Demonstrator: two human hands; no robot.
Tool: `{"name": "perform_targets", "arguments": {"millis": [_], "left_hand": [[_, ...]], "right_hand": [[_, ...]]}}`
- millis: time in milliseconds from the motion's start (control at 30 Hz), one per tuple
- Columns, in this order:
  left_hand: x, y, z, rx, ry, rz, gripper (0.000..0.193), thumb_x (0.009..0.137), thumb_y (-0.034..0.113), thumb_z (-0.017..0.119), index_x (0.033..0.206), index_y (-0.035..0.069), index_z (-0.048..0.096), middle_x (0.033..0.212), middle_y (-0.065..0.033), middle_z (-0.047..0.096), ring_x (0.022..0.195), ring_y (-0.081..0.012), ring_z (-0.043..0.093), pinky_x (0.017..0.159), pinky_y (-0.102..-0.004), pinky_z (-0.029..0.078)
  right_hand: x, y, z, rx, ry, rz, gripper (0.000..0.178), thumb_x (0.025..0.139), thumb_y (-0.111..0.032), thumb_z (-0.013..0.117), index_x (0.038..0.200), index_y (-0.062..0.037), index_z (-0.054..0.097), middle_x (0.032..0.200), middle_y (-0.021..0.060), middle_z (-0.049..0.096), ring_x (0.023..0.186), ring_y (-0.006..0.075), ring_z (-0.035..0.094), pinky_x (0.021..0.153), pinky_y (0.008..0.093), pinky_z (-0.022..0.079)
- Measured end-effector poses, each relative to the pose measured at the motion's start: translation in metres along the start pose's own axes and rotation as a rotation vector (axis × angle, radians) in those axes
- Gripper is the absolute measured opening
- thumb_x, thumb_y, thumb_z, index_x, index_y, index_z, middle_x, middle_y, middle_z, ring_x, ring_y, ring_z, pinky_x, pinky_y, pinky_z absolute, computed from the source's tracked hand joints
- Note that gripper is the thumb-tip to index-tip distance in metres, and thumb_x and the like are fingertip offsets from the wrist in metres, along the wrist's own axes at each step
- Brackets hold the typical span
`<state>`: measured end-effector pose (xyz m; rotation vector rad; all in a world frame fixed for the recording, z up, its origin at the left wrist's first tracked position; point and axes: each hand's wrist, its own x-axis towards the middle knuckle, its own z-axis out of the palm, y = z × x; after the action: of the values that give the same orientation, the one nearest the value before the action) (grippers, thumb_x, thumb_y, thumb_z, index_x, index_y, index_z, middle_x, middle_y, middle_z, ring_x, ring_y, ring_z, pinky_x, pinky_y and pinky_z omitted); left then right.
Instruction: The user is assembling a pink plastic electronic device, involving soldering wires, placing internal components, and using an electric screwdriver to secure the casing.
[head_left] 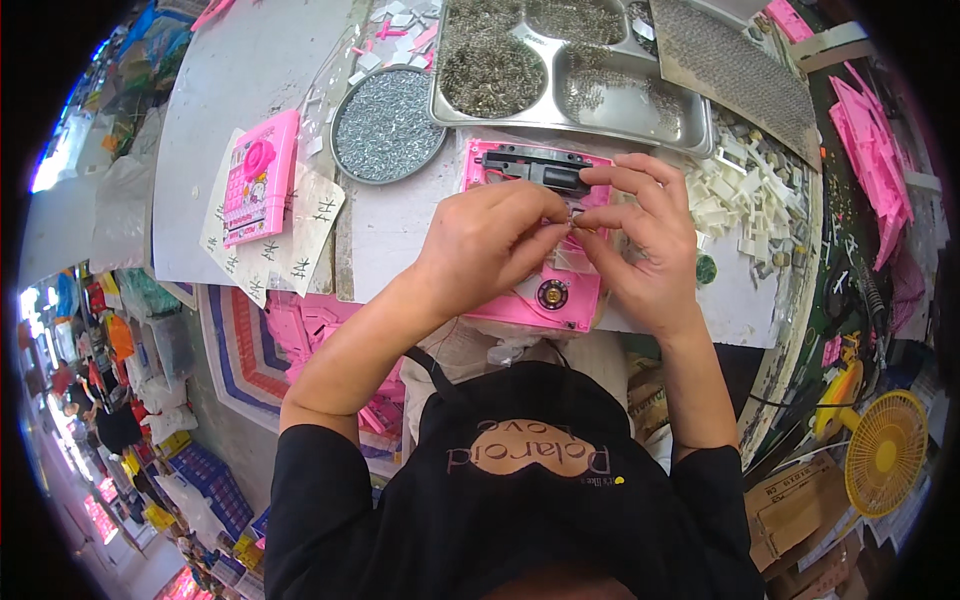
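Observation:
An open pink plastic toy casing [582, 312] lies in front of me at the table's edge. A long black mechanism [540, 165] sits across its far end, and a small round speaker [552, 293] sits at its near end. My left hand [492, 242] reaches over the casing with thumb and forefinger pinched together. Opposite it, my right hand [648, 245] pinches with thumb and forefinger, its other fingers raised. The fingertips meet over the casing's middle; what is between them is too small to make out.
Beyond the casing stand a round tray of small screws [388, 125] and a compartmented metal tray [571, 118] of small metal parts. White plastic pieces [745, 190] lie heaped on the right. A finished-looking pink toy [262, 180] rests at left on paper sheets. A yellow fan [886, 452] stands lower right.

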<state>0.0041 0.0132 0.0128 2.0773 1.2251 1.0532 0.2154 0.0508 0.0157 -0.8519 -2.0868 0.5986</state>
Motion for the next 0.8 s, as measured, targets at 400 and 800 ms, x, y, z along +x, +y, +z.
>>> {"name": "perform_targets", "arguments": {"millis": [400, 800], "left_hand": [[0.010, 0.002, 0.009, -0.065, -0.025, -0.057, 0.011, 0.085, 0.001, 0.076, 0.095, 0.001, 0.071, 0.087, -0.0101, 0.072, 0.069, -0.0187, 0.069, 0.063, -0.0297, 0.054], [0.015, 0.010, 0.016, 0.374, 0.101, 0.139, 0.014, 0.076, 0.011, 0.081, 0.088, 0.011, 0.072, 0.092, -0.0025, 0.063, 0.088, -0.0237, 0.057, 0.079, -0.0385, 0.041]], "right_hand": [[-0.015, 0.005, -0.009, 0.065, 0.053, 0.074, 0.018, 0.073, -0.003, 0.080, 0.088, -0.0090, 0.074, 0.117, 0.0059, 0.072, 0.119, 0.0330, 0.056, 0.102, 0.0444, 0.045], [-0.238, 0.054, -0.288, 0.491, 1.152, 0.806, 0.037, 0.103, -0.023, 0.065, 0.127, 0.0042, 0.059, 0.097, 0.0058, 0.061, 0.078, 0.0131, 0.051, 0.073, 0.0298, 0.044]]}}
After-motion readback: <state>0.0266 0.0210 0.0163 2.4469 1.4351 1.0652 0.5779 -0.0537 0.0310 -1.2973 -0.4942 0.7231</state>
